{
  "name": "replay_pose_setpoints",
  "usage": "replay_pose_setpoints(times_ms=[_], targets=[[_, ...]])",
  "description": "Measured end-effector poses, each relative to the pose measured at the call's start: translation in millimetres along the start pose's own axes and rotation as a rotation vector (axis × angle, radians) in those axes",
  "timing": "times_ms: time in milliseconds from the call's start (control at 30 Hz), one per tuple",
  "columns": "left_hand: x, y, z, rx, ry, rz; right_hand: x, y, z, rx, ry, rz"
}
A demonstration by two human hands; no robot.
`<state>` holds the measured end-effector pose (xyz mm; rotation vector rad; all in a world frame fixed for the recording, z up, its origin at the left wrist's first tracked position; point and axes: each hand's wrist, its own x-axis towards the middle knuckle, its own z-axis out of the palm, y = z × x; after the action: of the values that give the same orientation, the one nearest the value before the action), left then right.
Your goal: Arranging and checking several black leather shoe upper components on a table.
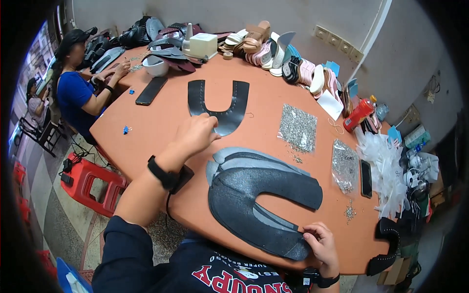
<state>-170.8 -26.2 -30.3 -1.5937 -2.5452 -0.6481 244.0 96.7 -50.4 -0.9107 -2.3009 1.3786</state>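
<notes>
My left hand is over the lower left of a glossy black U-shaped shoe upper piece with a row of small metal studs along its inner edge. Its fingers are curled together, and whatever they may hold is hidden. In front of me lies a stack of matte black U-shaped pieces, with grey undersides showing at the far side. My right hand pinches the near right end of this stack between thumb and fingers. How many layers it grips cannot be made out.
Two clear bags of small metal studs lie on the orange table, with loose studs beside them. A phone, soles, a red bottle and crumpled plastic surround the workspace. Another person sits at the far left.
</notes>
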Motion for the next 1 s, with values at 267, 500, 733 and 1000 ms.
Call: replay_pose_setpoints(times_ms=[267, 500, 733, 1000], targets=[[49.1, -8.6, 41.5, 0.197, -0.145, -0.019, 8.5, 11.4, 4.5, -0.002, -0.069, 0.027], [51.0, 5.5, 56.6, 0.324, -0.240, 0.028, 3.6, 14.4, 8.5, 0.072, -0.010, 0.018], [50.1, -6.1, 52.2, 0.299, 0.002, 0.171, 5.7, 9.5, 8.4, 0.038, -0.012, 0.016], [9.6, -74.0, -17.6, 0.152, -0.094, 0.195, 4.9, 14.6, 8.4, 0.045, -0.006, -0.017]])
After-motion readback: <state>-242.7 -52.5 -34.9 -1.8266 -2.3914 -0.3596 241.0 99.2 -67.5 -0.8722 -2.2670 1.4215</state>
